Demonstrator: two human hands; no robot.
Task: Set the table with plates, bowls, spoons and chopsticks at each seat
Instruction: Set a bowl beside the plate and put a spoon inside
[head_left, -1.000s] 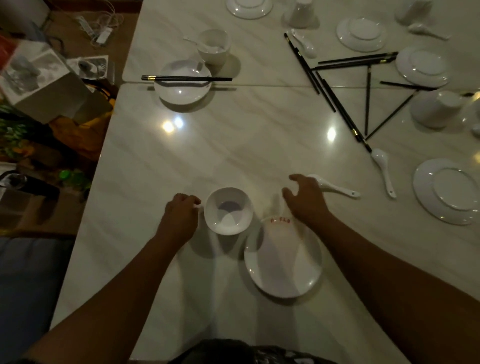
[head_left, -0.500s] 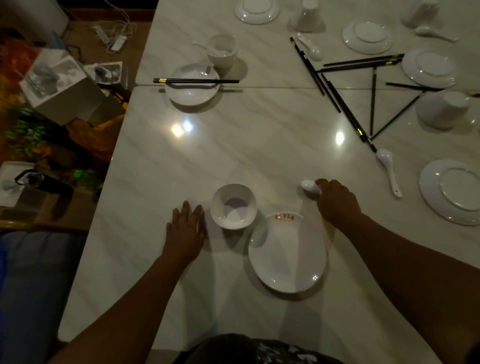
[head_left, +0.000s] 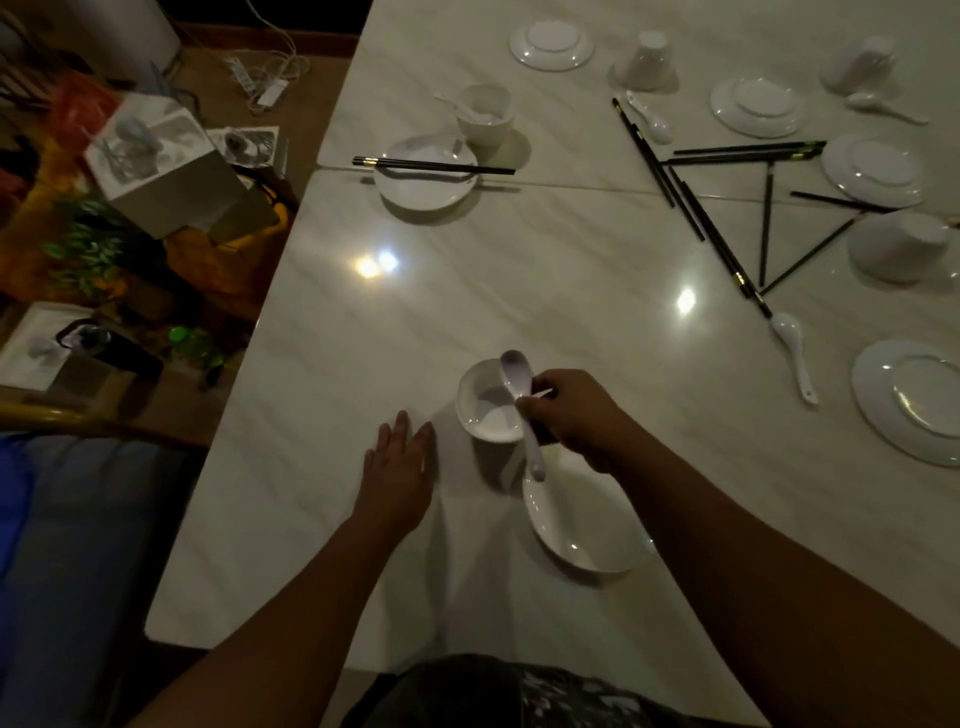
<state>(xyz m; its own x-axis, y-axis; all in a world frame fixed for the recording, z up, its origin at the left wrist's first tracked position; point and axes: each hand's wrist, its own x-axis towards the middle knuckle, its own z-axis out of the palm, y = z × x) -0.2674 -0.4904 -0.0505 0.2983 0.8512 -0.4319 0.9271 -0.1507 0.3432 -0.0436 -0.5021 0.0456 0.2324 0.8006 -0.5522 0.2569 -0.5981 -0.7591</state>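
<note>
Beneath the right hand (head_left: 576, 415) holding the spoon (head_left: 515, 375), the plate's (head_left: 582, 535) rim hides.

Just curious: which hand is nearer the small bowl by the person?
Right hand: holds a spoon over the bowl. Left hand lies flat on the table, left of it, apart.

soup spoon (head_left: 513, 370): white, held in the air by the right hand (head_left: 576, 410), scoop end over the bowl, handle pointing down toward the plate.
bowl (head_left: 485, 415): small, white, upright on the table.
plate (head_left: 582, 530): white, flat, just beside the bowl.
</note>
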